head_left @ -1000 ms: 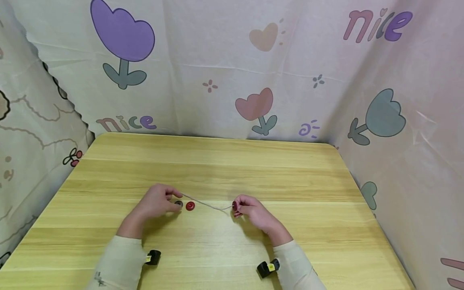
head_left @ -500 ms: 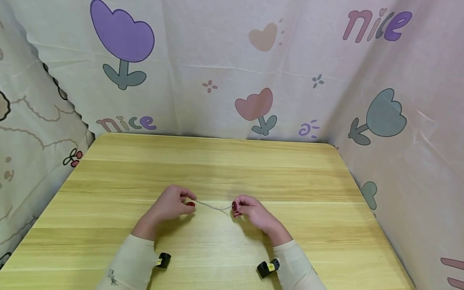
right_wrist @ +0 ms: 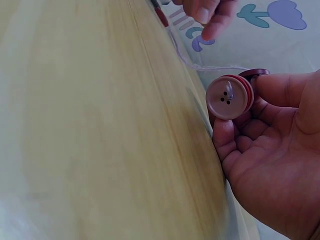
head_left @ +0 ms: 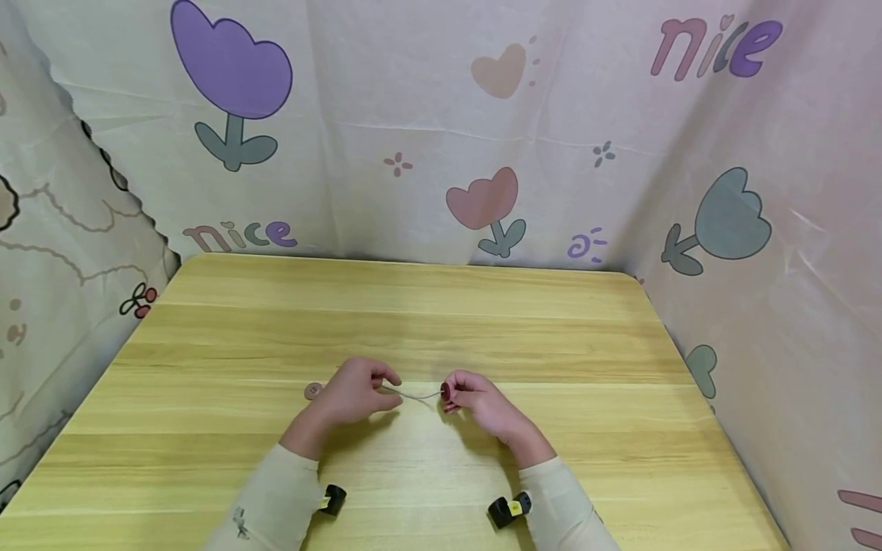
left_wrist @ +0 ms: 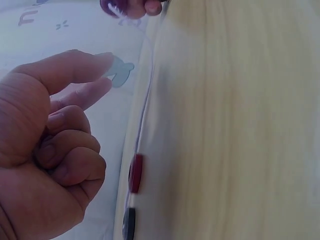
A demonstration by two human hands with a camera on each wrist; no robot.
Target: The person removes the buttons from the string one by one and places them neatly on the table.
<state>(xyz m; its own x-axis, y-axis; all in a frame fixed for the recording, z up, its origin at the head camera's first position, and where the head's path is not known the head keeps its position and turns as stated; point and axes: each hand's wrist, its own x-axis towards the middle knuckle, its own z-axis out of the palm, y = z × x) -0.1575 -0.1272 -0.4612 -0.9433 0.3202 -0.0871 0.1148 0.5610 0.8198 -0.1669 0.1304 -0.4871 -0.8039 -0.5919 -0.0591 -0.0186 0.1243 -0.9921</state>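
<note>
a left hand (head_left: 357,393), thumb and forefinger parted and seemingly off the pale cord (right_wrist: 210,68), faces a right hand (right_wrist: 282,142) pinching stacked buttons (right_wrist: 218,103), best held firm against slipping.

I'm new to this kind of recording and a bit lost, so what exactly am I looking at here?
There is no machine here: a person works with two bare hands over a wooden table. The head view looks forward and down from a camera worn on the head. The other two come from cameras on the wrists, each looking at its own hand's work.

The right hand pinches a small stack of buttons; pale cord shows in a hole of the front one. The left hand holds nothing that shows.

On the table, a pinkish button lies beside the left hand; the left wrist view also shows a red button and a dark button by the cord.
</note>
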